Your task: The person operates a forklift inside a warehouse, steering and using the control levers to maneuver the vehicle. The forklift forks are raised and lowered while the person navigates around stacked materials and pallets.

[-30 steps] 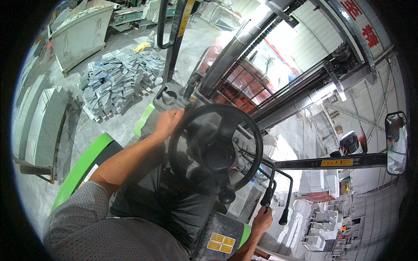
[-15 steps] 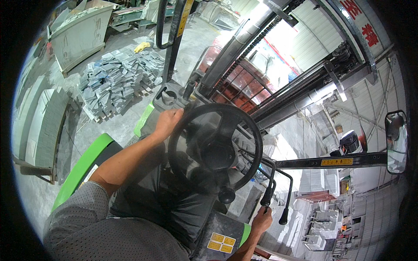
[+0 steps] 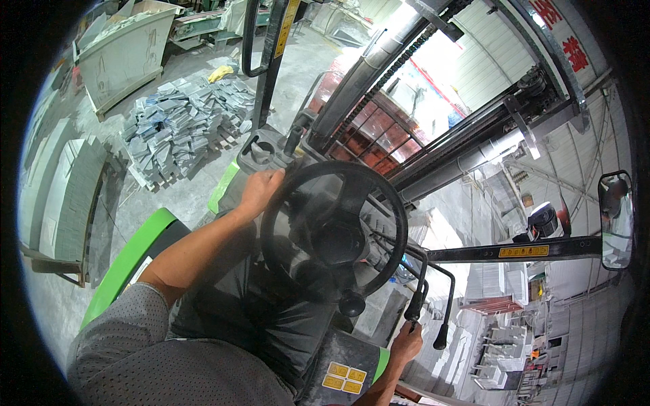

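Observation:
My left hand (image 3: pixel 261 191) lies closed against the upper left rim of the black steering wheel (image 3: pixel 399 254), its fingers mostly hidden. A round black spinner knob (image 3: pixel 352 302) sits on the wheel's lower rim. At the lower right, my right hand (image 3: pixel 407 344) is closed at the knobbed end of a black control lever (image 3: pixel 414 312). Beside it stands another bent lever (image 3: pixel 441 335), which I am not touching. These are the controls of a forklift with green body panels (image 3: pixel 128 267).
Ahead rises the forklift's mast (image 3: pixel 365 74), with a barred backrest and a reddish, wrapped-looking load behind it. To the left lie a heap of grey stone pieces (image 3: pixel 183 122), a large pale bin (image 3: pixel 128 57) and stacked slabs (image 3: pixel 64 196). A mirror (image 3: pixel 616 223) juts out at right.

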